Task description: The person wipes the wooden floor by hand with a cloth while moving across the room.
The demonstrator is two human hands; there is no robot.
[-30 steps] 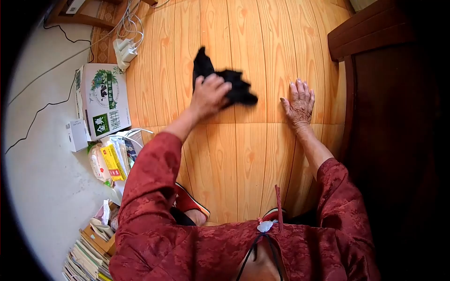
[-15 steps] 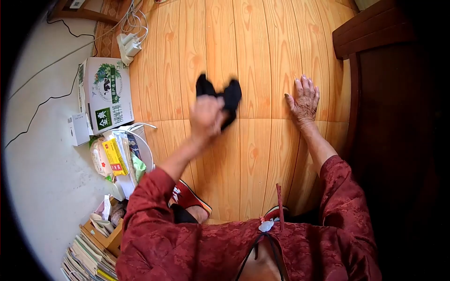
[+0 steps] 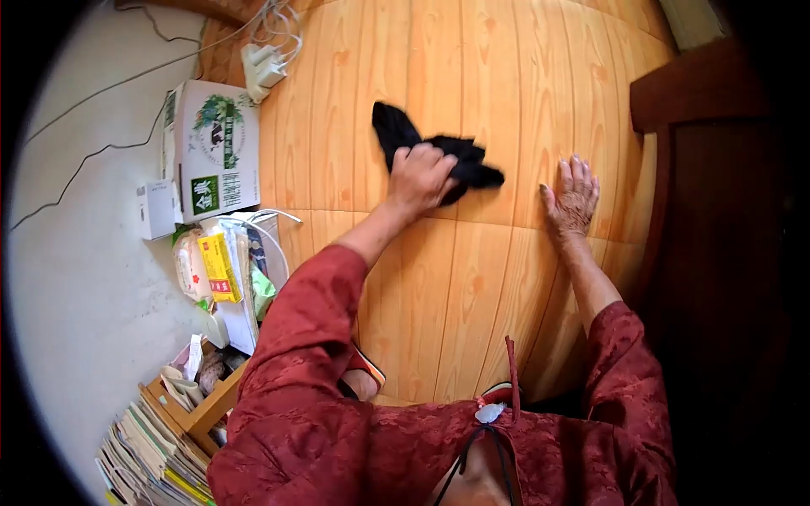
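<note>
My left hand (image 3: pixel 420 179) presses a crumpled black cloth (image 3: pixel 396 131) against the wood-grain floor (image 3: pixel 472 270). Its fingers are curled over the cloth, which spreads out ahead of the hand and to its right. Further right, my right hand (image 3: pixel 573 201) lies flat on the same planks, fingers stretched forward and thumb apart, holding nothing. Both arms are in dark red patterned sleeves.
On the left stand a printed carton (image 3: pixel 218 152), a small white box (image 3: pixel 155 210) and a yellow box (image 3: pixel 219 267) among papers. A power strip (image 3: pixel 263 72) with cables lies beyond. Dark wooden furniture (image 3: pixel 717 202) borders the right side. Stacked papers (image 3: pixel 156 451) sit lower left.
My left hand has moved the black cloth forward and to the right, and the cloth has spread wider. My right hand stays flat on the floor. The view has shifted slightly.
</note>
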